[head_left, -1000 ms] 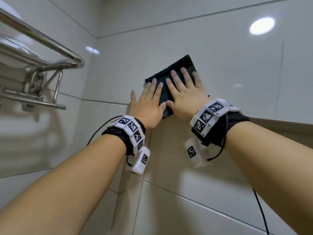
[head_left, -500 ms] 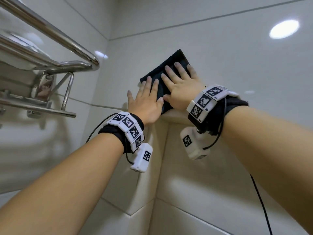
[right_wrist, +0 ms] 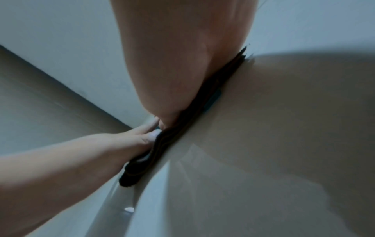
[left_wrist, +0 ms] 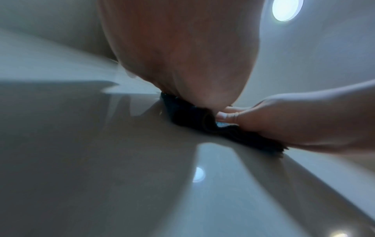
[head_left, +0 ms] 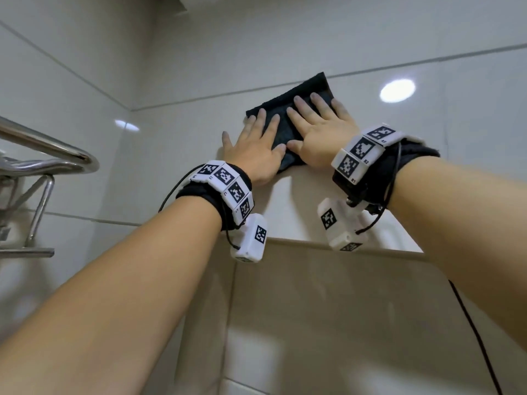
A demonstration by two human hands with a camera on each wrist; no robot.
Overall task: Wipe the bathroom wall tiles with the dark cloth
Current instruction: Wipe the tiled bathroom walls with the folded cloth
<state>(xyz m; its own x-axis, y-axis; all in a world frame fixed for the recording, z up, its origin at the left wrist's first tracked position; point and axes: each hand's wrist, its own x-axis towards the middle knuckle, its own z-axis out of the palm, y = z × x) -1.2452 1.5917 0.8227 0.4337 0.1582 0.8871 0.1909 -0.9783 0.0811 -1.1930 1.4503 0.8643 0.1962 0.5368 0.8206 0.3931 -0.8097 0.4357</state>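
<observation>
Cloth [head_left: 296,109] flat against wall tiles [head_left: 370,38], pressed there under 2 outstretched hands: left hand [head_left: 253,149] on its lower left, right hand [head_left: 319,132] beside, thumbs touching.

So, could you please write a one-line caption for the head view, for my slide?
Left hand and right hand press a dark cloth flat against the glossy wall tiles.

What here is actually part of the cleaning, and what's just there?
In use: dark cloth; wall tiles; left hand and right hand, both pressing the cloth flat.

Just there: metal towel rack; round light reflection.
</observation>
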